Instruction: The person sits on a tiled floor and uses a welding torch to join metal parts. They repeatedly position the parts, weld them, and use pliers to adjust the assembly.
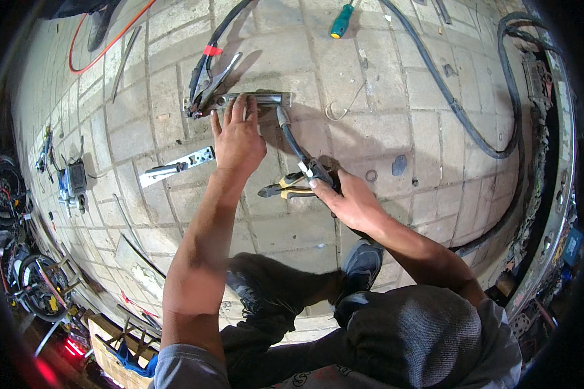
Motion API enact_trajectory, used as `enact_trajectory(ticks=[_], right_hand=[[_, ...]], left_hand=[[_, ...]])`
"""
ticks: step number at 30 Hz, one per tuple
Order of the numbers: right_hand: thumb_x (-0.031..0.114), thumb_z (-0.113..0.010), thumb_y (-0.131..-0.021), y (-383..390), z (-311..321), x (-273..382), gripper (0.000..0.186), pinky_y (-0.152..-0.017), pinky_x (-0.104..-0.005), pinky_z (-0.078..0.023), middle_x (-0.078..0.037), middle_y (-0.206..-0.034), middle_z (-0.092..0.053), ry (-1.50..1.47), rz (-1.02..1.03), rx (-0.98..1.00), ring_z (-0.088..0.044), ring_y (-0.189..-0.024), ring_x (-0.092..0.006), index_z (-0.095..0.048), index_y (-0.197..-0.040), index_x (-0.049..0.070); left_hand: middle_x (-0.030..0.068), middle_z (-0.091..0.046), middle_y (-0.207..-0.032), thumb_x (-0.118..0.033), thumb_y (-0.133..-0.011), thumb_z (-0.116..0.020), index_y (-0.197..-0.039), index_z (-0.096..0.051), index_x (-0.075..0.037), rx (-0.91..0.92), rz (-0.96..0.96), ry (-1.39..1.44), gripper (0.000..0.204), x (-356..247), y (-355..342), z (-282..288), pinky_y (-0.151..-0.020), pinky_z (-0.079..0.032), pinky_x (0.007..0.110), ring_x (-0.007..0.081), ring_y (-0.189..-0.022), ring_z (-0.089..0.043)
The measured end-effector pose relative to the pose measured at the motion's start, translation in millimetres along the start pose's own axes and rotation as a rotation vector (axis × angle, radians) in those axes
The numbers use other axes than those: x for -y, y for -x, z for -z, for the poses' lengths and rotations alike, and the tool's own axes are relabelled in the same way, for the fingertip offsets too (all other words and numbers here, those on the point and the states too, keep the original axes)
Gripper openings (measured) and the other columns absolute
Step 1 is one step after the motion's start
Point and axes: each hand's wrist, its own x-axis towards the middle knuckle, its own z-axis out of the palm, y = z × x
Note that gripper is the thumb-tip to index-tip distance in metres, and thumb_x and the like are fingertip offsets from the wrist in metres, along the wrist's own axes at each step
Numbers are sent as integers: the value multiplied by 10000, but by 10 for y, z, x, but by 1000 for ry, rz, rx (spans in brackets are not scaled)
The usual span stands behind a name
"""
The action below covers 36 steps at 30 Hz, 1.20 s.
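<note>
My left hand [241,137] lies with its fingers stretched across a short metal bar [266,100] on the paving, pressing it from above. At the bar's left end a welding ground clamp [207,87], with red tape on its cable, is attached. My right hand [345,196] is wrapped round the handle of a welding torch [318,172]. The torch's bent neck points up to the bar, its nozzle at or just below the right end; I cannot tell whether they touch. Partly behind the torch handle lie pliers [280,189] with yellow and black grips.
A perforated metal strip [177,166] lies left of my left forearm. A teal screwdriver [341,23] lies at the far side. Thick black cable [449,97] loops along the right. Small metal parts [73,179] and a bicycle-like wheel [43,285] are at the left.
</note>
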Motion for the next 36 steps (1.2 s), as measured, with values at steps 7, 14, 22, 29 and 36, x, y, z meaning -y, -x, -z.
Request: enact_trajectory(ticks=[7,14,22,29,36], right_hand=[[468,-544,-949,24,8,30,506,-658,-456,-462,-216,-703,-596,-102,32,14,-604,-672,-362,-592,-966,-35],[365,-560,-989,-67,-48,-105,372,-489,-280,-447,22,-690,-459,-276,-9,67,-492,-603,-94,-591,-920,0],[390,-589,-958,-28,-92,-89,423,-618,-357,-509,-99,-780,-585,-173,80,53,-598,-697,-232,-562,-1051,-22],[548,-618,-863,116,-209,27,685,-781,-491,-517,-283,-962,-661,300,-13,202,-651,-895,-445,-531,-1215,-34],[382,-717,-818,-520,435,595,558,-748,-487,-524,-232,-947,-657,672,347,-64,-648,-858,-413,-554,-1191,2]], left_hand=[[111,-340,-1499,-102,-783,-597,-1464,-369,-58,4,-8,-21,719,2,11,14,-1162,-181,569,288,-1409,-307],[120,-342,-1486,-103,-749,-621,-1473,-340,-63,-48,-34,-45,778,66,17,-114,-1160,-188,570,301,-1403,-310],[125,-357,-1486,-90,-804,-556,-1451,-388,-51,-31,2,4,671,1,30,-12,-1160,-190,566,299,-1406,-312],[102,-352,-1494,-117,-758,-624,-1459,-375,-68,-36,27,35,746,1,-10,-84,-1174,-161,561,278,-1409,-307],[111,-393,-1478,-234,-875,-516,-1441,-406,-49,-49,43,4,605,76,46,-74,-1166,-163,563,286,-1405,-317]])
